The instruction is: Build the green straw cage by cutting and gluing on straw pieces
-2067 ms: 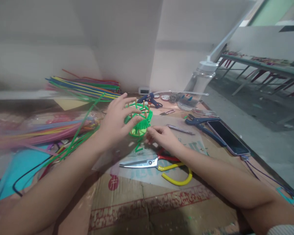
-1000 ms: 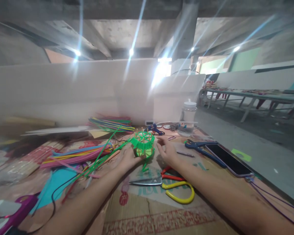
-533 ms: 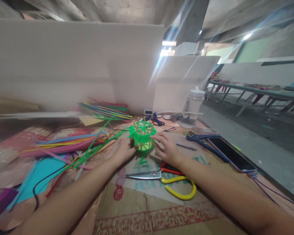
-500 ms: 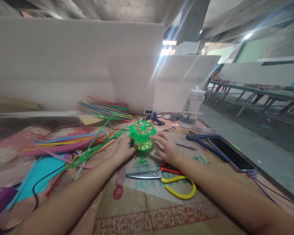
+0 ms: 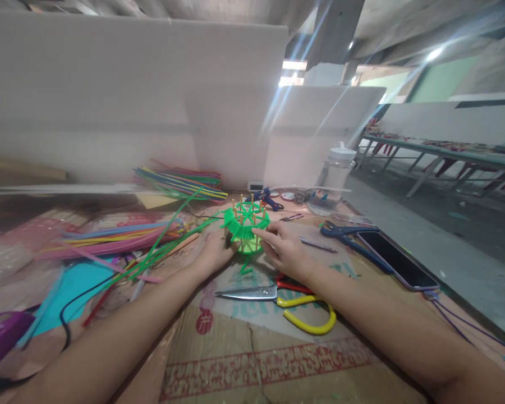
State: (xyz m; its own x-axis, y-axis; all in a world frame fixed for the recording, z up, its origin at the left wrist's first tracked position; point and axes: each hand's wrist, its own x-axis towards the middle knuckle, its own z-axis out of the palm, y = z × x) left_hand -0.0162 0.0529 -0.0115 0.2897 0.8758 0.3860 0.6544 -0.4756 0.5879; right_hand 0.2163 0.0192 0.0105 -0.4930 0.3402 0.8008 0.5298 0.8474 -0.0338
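Note:
A small round green craft (image 5: 238, 229) stands in the middle of the work surface, with several upright wooden sticks, a spoked upper ring and a paler green base. Bright green fuzzy strips, like pipe cleaner, wrap part of its side. My left hand (image 5: 216, 251) grips it at the left, its fingertips partly hidden behind the base. From the right, my right hand (image 5: 287, 251) holds the craft, its index finger laid against the front of the green band. Just in front lies a short bent green piece (image 5: 246, 270). Scissors (image 5: 307, 322) with yellow and red handles lie nearer me.
Bundles of coloured pipe cleaners (image 5: 122, 238) spread to the left, with another bundle (image 5: 180, 182) behind. A blue glue gun (image 5: 265, 197) sits beyond the craft. Blue-handled pliers (image 5: 353, 244), a phone (image 5: 398, 261) and a clear bottle (image 5: 336, 174) stand or lie at the right.
My right index finger has shifted slightly left and down onto the front of the green band. The left hand keeps its place on the craft. The view has tilted slightly.

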